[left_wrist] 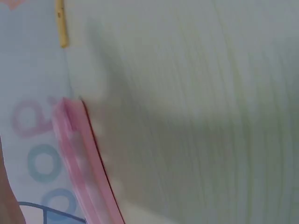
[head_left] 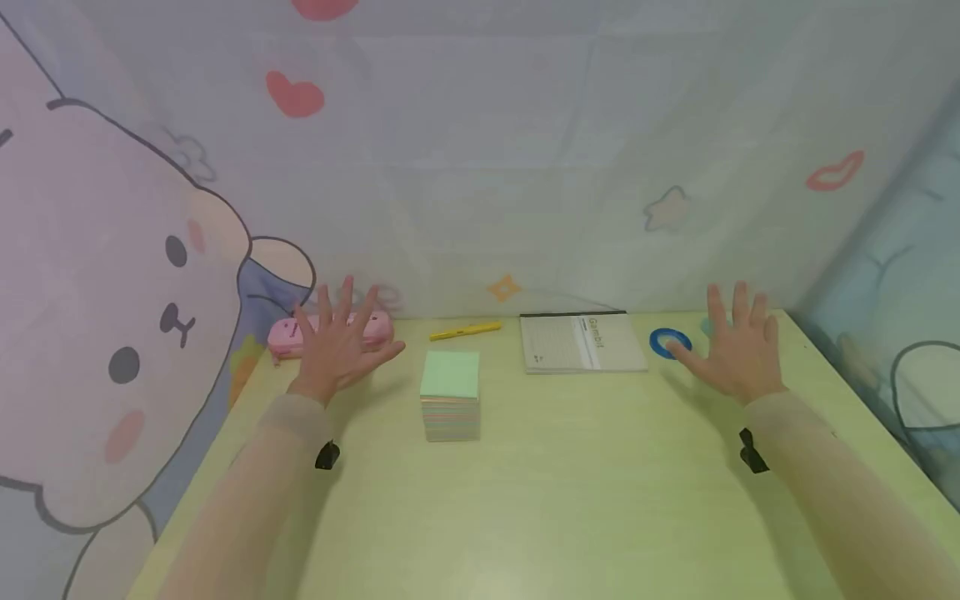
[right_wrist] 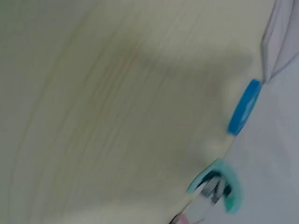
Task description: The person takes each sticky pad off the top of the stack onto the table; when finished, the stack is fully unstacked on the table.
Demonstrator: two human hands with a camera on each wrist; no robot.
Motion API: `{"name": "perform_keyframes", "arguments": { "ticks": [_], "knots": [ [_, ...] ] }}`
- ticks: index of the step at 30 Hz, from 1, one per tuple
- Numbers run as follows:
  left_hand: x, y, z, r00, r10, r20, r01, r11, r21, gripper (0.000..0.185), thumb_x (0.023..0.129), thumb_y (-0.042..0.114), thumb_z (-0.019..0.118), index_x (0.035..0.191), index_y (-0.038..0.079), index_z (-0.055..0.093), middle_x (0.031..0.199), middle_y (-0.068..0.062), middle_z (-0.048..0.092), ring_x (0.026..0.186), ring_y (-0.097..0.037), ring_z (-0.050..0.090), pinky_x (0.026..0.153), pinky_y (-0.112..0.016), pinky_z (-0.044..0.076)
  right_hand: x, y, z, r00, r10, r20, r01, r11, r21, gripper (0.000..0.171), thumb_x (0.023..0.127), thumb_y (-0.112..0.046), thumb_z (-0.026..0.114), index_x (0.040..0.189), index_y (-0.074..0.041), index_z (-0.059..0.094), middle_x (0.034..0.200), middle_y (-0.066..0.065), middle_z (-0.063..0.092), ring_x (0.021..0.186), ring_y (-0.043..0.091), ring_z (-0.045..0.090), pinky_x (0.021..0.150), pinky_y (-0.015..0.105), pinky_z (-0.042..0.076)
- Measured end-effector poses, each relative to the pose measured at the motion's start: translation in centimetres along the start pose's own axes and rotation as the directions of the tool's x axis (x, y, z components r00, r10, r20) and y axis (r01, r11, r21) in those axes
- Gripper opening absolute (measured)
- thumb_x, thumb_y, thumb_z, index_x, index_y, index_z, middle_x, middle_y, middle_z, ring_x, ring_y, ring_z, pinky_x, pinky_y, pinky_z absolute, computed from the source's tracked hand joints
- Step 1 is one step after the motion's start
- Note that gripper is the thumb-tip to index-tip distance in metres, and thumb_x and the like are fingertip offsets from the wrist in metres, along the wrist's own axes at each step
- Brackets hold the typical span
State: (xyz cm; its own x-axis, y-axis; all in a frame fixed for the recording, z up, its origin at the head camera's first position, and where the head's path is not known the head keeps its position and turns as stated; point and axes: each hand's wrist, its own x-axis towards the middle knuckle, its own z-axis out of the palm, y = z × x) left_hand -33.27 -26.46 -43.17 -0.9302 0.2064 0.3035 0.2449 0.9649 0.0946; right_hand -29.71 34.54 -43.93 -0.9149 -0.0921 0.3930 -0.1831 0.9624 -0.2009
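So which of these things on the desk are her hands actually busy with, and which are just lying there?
In hand or nearest:
left hand above pink pencil case
right hand beside blue tape ring

Lying about:
sticky note block
yellow pen
notepad

On the table [head_left: 570, 500], along its far edge against the backdrop [head_left: 525, 167], lie from left to right a pencil case [head_left: 283, 336], a pen [head_left: 465, 332], a notebook [head_left: 581, 342] and a tape roll [head_left: 669, 342]; the paper block [head_left: 450, 406] stands nearer the person, in front of the pen. The left hand [head_left: 335, 346] hovers before the pencil case, left of the paper block; the right hand [head_left: 738, 350] hovers just right of the tape roll, with a small tape dispenser [right_wrist: 219, 189] behind it by the backdrop.
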Motion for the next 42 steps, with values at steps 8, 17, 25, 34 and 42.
{"name": "perform_keyframes", "arguments": {
  "ticks": [8, 17, 25, 34, 42],
  "knots": [
    [-1.6, 4.0, -0.9, 0.991, 0.131, 0.018, -0.09, 0.765, -0.637, 0.073, 0.105, 0.049, 0.059, 0.167, 0.025, 0.03, 0.176, -0.009, 0.018, 0.16, -0.039, 0.019, 0.125, -0.072, 0.021, 1.2, -8.4, 0.7, 0.983, -0.169, 0.074, 0.133, 0.926, 0.354, 0.092, 0.1, -0.049, 0.067, 0.167, -0.005, 0.02, 0.171, 0.025, 0.018, 0.156, 0.048, 0.02, 0.118, 0.075, 0.028],
    [-3.3, 7.4, -0.9, 0.958, 0.25, 0.138, -0.008, 0.507, -0.862, 0.067, 0.096, 0.025, 0.078, 0.156, 0.02, 0.05, 0.16, -0.005, 0.049, 0.147, -0.038, 0.046, 0.123, -0.059, 0.036, 1.0, -20.9, 1.8, 0.901, -0.404, 0.157, 0.249, 0.779, 0.575, 0.08, 0.098, -0.048, 0.072, 0.16, -0.008, 0.042, 0.168, 0.014, 0.035, 0.155, 0.036, 0.031, 0.123, 0.064, 0.032],
    [-4.1, 7.3, 0.3, 0.942, 0.301, 0.15, 0.015, 0.409, -0.913, 0.077, 0.089, 0.021, 0.085, 0.156, 0.013, 0.049, 0.158, -0.013, 0.049, 0.139, -0.043, 0.052, 0.12, -0.061, 0.04, 0.8, -26.8, 3.0, 0.823, -0.522, 0.224, 0.283, 0.718, 0.636, 0.079, 0.094, -0.049, 0.077, 0.156, -0.01, 0.048, 0.167, 0.012, 0.038, 0.155, 0.033, 0.034, 0.124, 0.06, 0.034],
    [-4.5, 7.1, 0.6, 0.941, 0.302, 0.152, 0.025, 0.387, -0.922, 0.078, 0.092, 0.014, 0.082, 0.159, 0.007, 0.044, 0.15, -0.016, 0.057, 0.138, -0.043, 0.054, 0.12, -0.061, 0.04, 1.4, -27.2, 4.7, 0.815, -0.539, 0.211, 0.303, 0.708, 0.637, 0.074, 0.091, -0.039, 0.083, 0.148, -0.003, 0.055, 0.144, 0.008, 0.061, 0.135, 0.025, 0.056, 0.115, 0.045, 0.048],
    [-4.6, 6.7, 0.5, 0.94, 0.291, 0.176, 0.035, 0.431, -0.902, 0.077, 0.092, 0.017, 0.082, 0.16, 0.012, 0.045, 0.159, -0.015, 0.05, 0.139, -0.042, 0.054, 0.119, -0.062, 0.04, 1.4, -25.4, 4.2, 0.823, -0.513, 0.244, 0.29, 0.748, 0.596, 0.076, 0.089, -0.04, 0.085, 0.149, -0.005, 0.055, 0.145, 0.008, 0.061, 0.136, 0.027, 0.056, 0.116, 0.046, 0.047]
  ]
}}
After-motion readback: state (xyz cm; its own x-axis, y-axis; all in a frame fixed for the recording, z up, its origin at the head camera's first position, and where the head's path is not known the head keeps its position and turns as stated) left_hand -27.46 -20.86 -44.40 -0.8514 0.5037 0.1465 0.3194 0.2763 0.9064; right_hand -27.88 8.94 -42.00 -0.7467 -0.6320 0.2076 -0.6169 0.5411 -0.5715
